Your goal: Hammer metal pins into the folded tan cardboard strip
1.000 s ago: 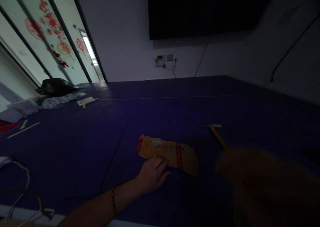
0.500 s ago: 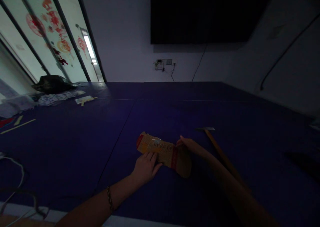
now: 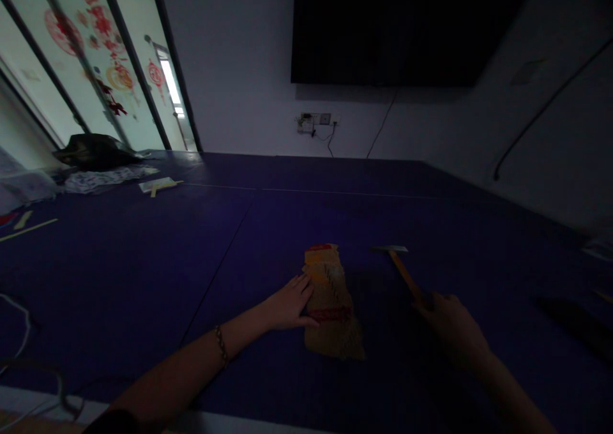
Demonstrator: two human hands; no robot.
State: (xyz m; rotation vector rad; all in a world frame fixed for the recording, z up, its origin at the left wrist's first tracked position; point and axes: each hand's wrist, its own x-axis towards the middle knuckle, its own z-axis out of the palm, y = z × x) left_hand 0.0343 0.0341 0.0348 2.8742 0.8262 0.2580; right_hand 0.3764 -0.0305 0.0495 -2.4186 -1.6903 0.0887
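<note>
A tan, sole-shaped piece like an insole (image 3: 330, 281), with red bands and a row of dark marks, lies lengthwise on the dark blue surface (image 3: 230, 230). My left hand (image 3: 290, 301) rests at its left edge, fingers stretched and lying flat on it. To the right, my right hand (image 3: 453, 322) is closed around the wooden handle of a hammer (image 3: 407, 274). The thin metal hammer head lies farther off, apart from the tan piece. Dim light hides the handle's lower end.
White cables (image 3: 23, 332) curl at the near left. At the far left are a black bag (image 3: 96, 151), printed cloth or paper (image 3: 100, 179), a white pad (image 3: 158, 184) and a yellowish strip (image 3: 29, 230). A dark flat object (image 3: 575, 322) lies at right.
The tan piece has turned from slanting sideways to pointing away from me. My right hand has left it and moved right onto the hammer handle. My left hand stays at its edge.
</note>
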